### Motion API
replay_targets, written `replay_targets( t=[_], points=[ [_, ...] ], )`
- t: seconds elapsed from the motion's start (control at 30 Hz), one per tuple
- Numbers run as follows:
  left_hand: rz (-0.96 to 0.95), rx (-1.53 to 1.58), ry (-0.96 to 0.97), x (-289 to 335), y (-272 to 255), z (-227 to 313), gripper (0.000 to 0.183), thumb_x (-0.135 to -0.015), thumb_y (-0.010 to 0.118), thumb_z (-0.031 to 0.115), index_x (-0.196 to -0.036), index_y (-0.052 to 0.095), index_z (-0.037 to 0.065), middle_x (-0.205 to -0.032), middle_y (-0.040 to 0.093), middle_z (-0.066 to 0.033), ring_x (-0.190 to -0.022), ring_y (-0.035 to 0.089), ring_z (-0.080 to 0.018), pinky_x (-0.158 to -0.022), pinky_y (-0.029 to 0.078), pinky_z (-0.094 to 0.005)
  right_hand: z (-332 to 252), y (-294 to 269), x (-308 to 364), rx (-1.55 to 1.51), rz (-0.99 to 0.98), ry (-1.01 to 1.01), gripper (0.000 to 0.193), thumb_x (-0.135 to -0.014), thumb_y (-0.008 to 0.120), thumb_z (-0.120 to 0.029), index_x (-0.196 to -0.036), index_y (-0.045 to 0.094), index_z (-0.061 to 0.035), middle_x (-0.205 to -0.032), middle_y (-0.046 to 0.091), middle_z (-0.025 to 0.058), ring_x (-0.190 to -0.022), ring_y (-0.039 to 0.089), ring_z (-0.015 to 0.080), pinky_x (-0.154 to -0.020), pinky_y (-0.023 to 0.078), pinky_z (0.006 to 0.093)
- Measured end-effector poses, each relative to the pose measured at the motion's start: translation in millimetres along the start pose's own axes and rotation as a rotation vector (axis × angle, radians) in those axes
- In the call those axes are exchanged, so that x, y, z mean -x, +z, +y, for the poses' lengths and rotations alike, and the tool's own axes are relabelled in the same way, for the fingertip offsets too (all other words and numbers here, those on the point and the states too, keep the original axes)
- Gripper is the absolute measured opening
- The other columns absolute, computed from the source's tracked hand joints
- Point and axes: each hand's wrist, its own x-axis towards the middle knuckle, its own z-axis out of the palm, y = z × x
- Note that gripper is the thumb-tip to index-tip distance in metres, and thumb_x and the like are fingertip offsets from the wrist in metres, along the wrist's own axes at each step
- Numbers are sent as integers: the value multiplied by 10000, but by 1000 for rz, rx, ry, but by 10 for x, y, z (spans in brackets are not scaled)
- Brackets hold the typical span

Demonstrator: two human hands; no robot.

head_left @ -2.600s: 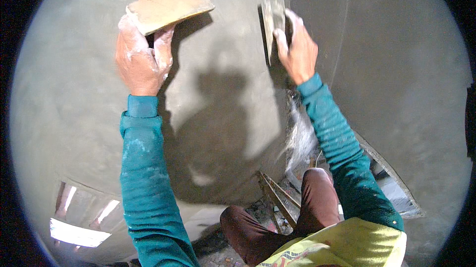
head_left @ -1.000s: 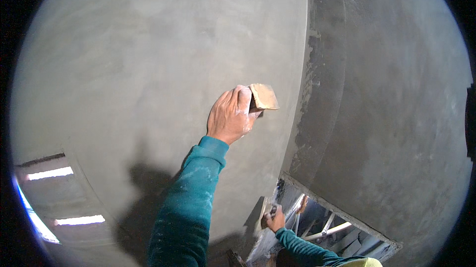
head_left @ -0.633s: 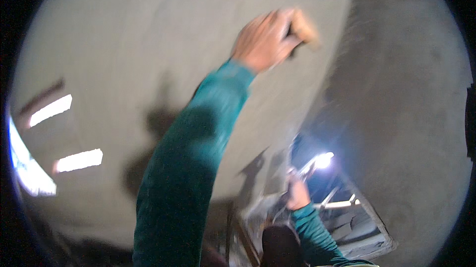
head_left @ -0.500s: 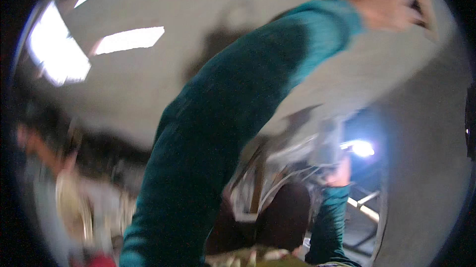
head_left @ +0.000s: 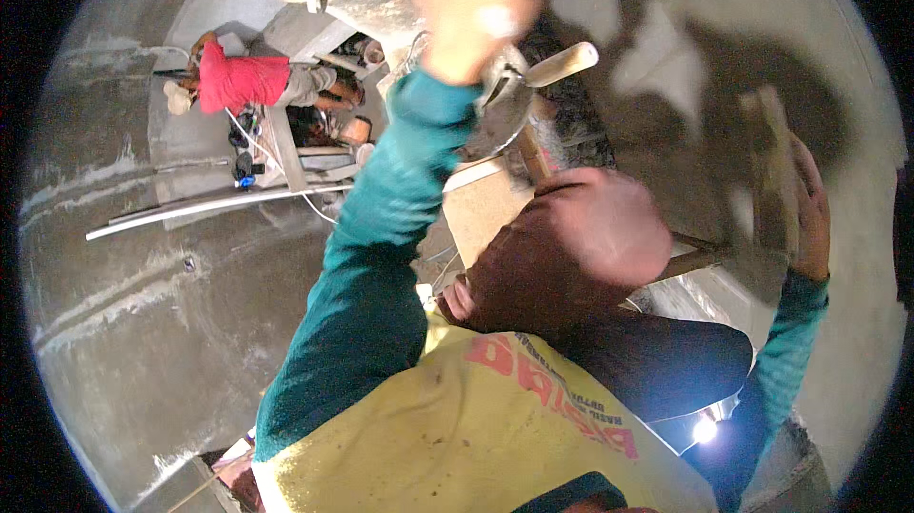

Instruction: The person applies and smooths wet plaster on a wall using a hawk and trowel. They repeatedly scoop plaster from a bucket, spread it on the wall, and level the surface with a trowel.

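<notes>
My left hand (head_left: 471, 9) is raised in front of me beside a dirty bucket (head_left: 367, 4). It is smeared by motion and its fingers run past the upper edge, so its grip does not show. Just below it lies a trowel with a pale wooden handle (head_left: 564, 64) and a round-edged metal blade (head_left: 505, 108); whether the hand touches it I cannot tell. At the right, my right hand (head_left: 809, 213) has its fingers along the edge of a flat wooden board (head_left: 773, 166), like a plasterer's float, held upright near the plastered wall (head_left: 862, 132).
My bent knee (head_left: 609, 227) rises in the middle. A bright lamp (head_left: 705, 429) shines low at the right. Farther off at the left, a person in a red shirt (head_left: 243, 80) bends among boards and tools. A long pale strip (head_left: 219, 211) crosses the floor (head_left: 124, 313).
My view has swung down from the wall. The left arm has come from the upper right to the bucket. My right hand has moved from near the lamp up to the wooden board.
</notes>
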Motion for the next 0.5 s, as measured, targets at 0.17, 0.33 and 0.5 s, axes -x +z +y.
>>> replay_targets(
  t=[0.17, 0.33, 0.5],
  points=[
    [171, 203, -564, 815, -1133, -23, 303, -1069, 588, 270, -1304, 503, 98, -1041, 643, -49, -908, 670, -159, -759, 568, -330, -556, 966, -796, 30, -449, -166, 493, -999, 571, -151, -1457, 507, 20, -1392, 608, 109, -1240, 578, 187, -1089, 434, 323],
    [449, 354, -810, 1384, -1380, 178, 359, -1061, 581, 245, -1379, 502, 100, -1225, 629, -94, -1074, 663, -249, -876, 590, -424, -523, 1828, -1165, 136, -800, -184, 369, -990, 560, -108, -1340, 599, 2, -1296, 653, 87, -1217, 582, 180, -1073, 440, 324],
    [465, 555, -864, 1611, -1609, 224, 339, -1072, 563, 231, -1365, 509, 70, -1249, 674, -131, -1054, 701, -264, -943, 593, -488, -254, 2495, -1470, 383, -761, -542, 326, -966, 623, -174, -1247, 663, -14, -1139, 735, 193, -1025, 721, 290, -908, 552, 395]
  ],
)
